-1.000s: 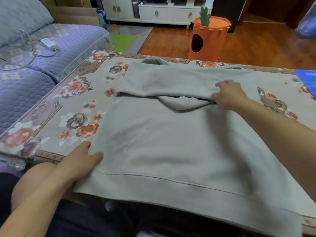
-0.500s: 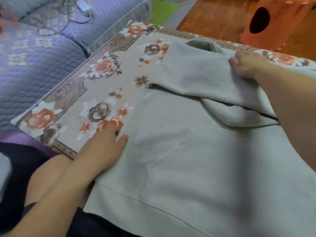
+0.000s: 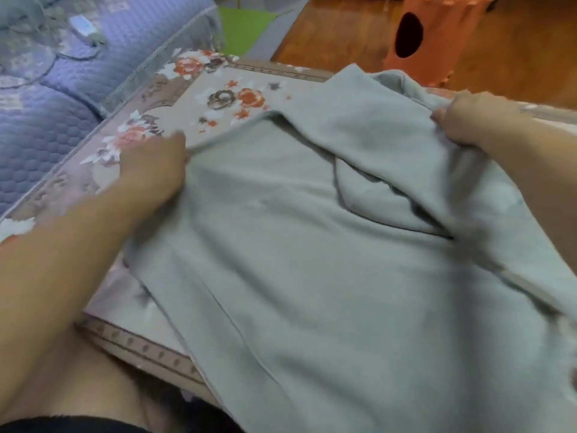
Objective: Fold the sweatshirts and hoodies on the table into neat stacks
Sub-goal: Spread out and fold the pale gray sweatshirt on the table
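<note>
Moved farther up the grey hoodie [image 3: 312, 245], both hands [image 3: 156, 170] [image 3: 477, 120] now pinching opposite edges, apparently to fold it over the surface [image 3: 193, 89].

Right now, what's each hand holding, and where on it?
Both hold the grey hoodie: left hand at its left side edge, right hand bunching the folded-over top layer near the far right.

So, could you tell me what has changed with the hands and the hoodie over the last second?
The left hand slid up the hoodie's left edge, from the hem corner to mid-side, and now pinches it. The right hand moved up to the folded-over top part and bunches the cloth in a grip. The hoodie remains spread on the floral table, top still folded down.
</note>
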